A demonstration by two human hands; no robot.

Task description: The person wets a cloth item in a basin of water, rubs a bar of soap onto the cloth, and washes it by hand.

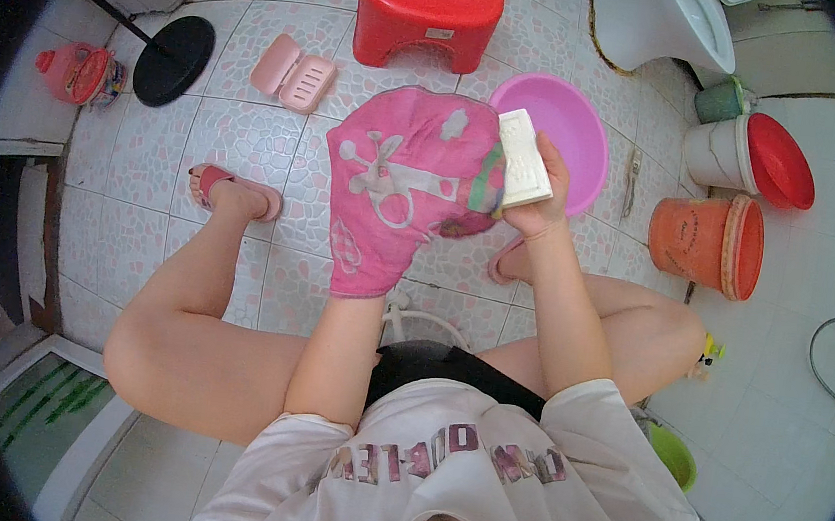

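Note:
A pink cloth [403, 176] with white and coloured patterns covers my left hand, which is hidden inside it; only the bare forearm comes out below. My right hand [547, 194] grips a whitish bar of soap [524, 159], upright at the cloth's right edge. The soap touches or nearly touches the cloth. Partly behind the right hand, a pink-purple plastic basin [585, 126] stands on the tiled floor. Up and to the left lies a pink soap box [306, 84] with its slotted tray bare and its lid open.
A red plastic stool [431, 6] stands ahead. Orange bucket [691, 238], white bucket [718, 154] and red bowl [781, 161] are at the right. A black round stand base [173, 60] and a pink container [66, 72] are at the left. A green bowl [672, 457] sits at the lower right.

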